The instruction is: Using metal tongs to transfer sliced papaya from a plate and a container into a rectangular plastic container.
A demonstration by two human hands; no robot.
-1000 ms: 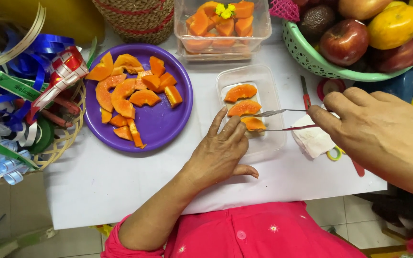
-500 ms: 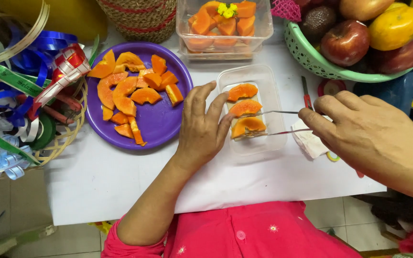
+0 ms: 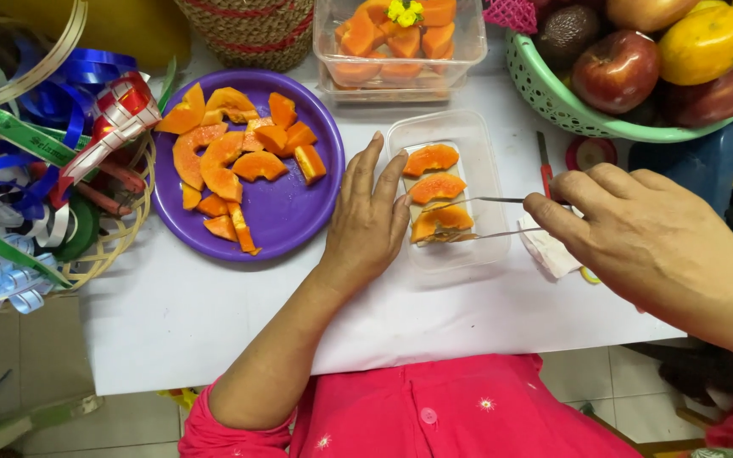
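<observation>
Orange papaya (image 3: pixel 437 188) in a clear tub (image 3: pixel 485 182); purple plate (image 3: pixel 286 216) at nine o'clock; white table (image 3: pixel 171 314); green basket (image 3: pixel 553 93) at one o'clock

We see a purple plate (image 3: pixel 290 220) w/ orange papaya chunks (image 3: pixel 231 161), left of centre. Behind it, a woven basket (image 3: pixel 252 34). Top centre: clear lidded tub (image 3: pixel 400 64) of cut fruit w/ a yellow flower (image 3: pixel 406 11). Green bowl (image 3: pixel 553 93) of apples & other whole fruit at right. Ribbon coils (image 3: pixel 36 136) far left.
</observation>
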